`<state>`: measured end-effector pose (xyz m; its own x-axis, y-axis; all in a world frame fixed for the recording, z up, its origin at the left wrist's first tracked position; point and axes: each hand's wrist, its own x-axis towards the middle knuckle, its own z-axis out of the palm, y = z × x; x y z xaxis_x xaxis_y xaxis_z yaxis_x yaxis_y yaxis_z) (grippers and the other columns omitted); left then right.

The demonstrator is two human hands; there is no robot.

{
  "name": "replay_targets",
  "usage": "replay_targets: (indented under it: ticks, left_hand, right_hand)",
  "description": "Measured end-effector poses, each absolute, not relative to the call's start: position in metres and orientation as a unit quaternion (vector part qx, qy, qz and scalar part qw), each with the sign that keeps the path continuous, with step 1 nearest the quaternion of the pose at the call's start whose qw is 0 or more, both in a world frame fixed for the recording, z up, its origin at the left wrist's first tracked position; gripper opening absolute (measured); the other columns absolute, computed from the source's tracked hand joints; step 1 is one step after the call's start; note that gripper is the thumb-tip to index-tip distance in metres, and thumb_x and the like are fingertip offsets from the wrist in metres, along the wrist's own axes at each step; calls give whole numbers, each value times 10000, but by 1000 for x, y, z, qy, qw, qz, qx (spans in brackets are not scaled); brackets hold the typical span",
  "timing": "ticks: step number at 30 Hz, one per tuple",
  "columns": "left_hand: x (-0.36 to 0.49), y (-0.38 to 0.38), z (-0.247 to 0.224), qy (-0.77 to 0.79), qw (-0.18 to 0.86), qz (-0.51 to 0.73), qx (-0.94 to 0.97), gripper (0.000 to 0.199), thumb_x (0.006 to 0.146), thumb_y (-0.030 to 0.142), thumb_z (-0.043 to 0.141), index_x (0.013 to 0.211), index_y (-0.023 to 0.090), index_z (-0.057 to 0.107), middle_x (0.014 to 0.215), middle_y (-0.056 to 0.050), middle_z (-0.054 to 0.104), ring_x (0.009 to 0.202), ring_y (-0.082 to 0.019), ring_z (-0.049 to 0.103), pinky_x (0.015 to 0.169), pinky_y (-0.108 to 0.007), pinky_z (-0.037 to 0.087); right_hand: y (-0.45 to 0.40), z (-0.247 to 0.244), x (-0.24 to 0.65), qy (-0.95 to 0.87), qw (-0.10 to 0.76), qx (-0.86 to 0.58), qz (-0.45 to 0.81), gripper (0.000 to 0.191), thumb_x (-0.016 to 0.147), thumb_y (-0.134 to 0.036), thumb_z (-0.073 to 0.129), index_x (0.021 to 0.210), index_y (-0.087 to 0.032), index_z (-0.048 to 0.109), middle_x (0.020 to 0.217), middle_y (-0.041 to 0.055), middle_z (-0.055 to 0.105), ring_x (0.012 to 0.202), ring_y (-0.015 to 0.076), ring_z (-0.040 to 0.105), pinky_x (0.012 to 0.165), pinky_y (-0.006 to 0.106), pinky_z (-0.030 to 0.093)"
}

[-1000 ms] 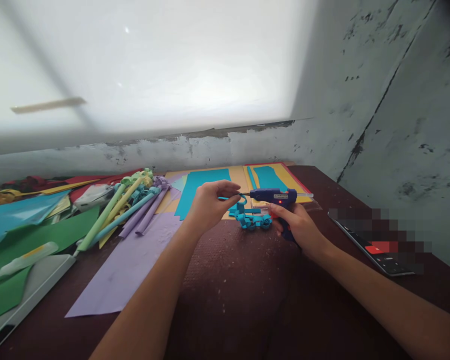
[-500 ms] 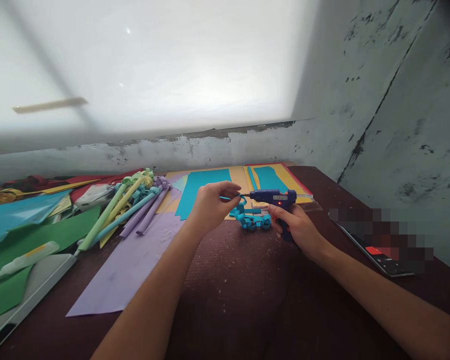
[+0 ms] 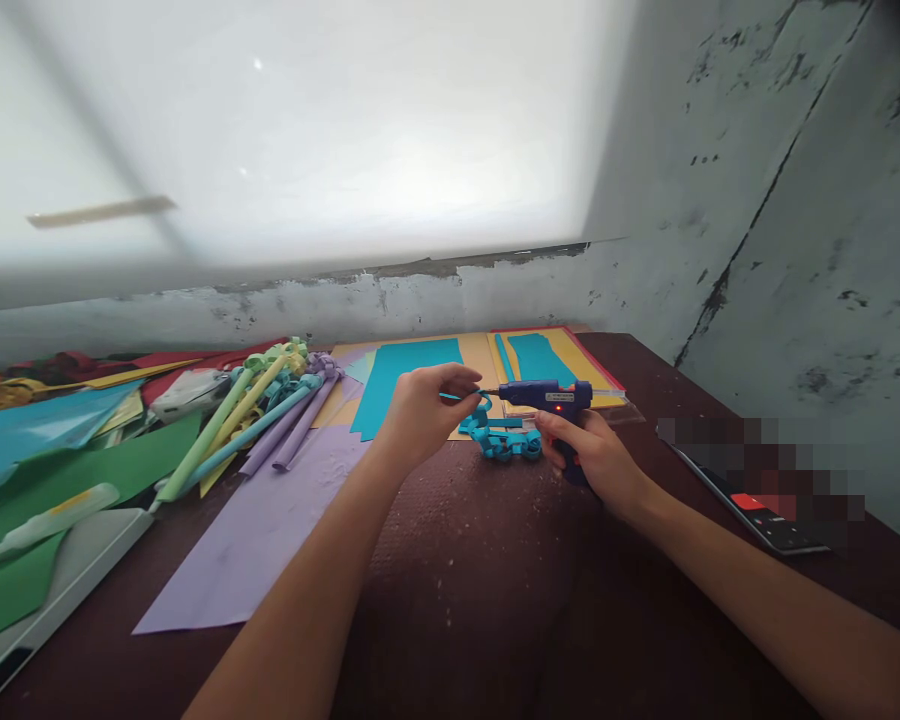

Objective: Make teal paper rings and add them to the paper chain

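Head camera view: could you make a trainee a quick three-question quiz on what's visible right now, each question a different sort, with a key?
1. What is the right hand holding?
A) Scissors
B) A glue gun
C) A pencil

2. True or false: the blue paper chain lies to the left of the phone, as seen in the picture.

3. Fill in the colour: the large sheet that runs partly behind the left forearm is ____.

Key: 1. B; 2. True; 3. purple
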<state>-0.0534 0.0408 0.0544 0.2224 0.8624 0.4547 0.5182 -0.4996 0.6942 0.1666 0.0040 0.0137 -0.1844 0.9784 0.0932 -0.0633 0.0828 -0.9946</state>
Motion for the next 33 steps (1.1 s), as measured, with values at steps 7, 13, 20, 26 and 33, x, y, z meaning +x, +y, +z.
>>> replay_targets:
  ticks: [7,13,20,26,33]
  left_hand:
    - [-53,40,55,456,194,425,757,176,839,252,699,986,188,771,903,-61,797,857,-213,765,806,-350,648]
    - [-53,41,53,463,179,417,761,171,843,234,695,990,194,772,897,-50,796,844,-203,763,808,-342,647]
    - [-53,43,49,459,134,408,778,181,859,219,669,1012,209,764,933,-42,798,860,-199,763,797,-324,647]
    - [-55,44,48,452,80,373,806,205,890,201,634,1057,220,753,1010,-45,798,899,-209,761,812,-325,627]
    - [-56,44,47,440,36,347,827,204,917,181,625,1081,212,743,1048,-48,788,883,-212,758,812,-324,586]
  right_hand:
    - [4,12,168,-551,481,-422,535,443,835,-611,699,723,-207,557,523,-40,458,491,132,429,476,275,387]
    - [4,13,168,-549,482,-417,540,423,838,-602,700,761,-205,573,515,-48,450,486,127,419,470,269,376]
    - [4,14,167,-557,481,-416,534,430,833,-604,703,737,-205,573,511,-44,462,478,126,425,469,270,378]
    - [6,11,168,-566,476,-423,523,411,857,-590,680,760,-199,598,518,-38,477,486,133,441,486,279,396]
    - [4,15,168,-586,461,-439,501,418,853,-586,667,720,-204,560,524,-34,475,486,128,423,484,280,369]
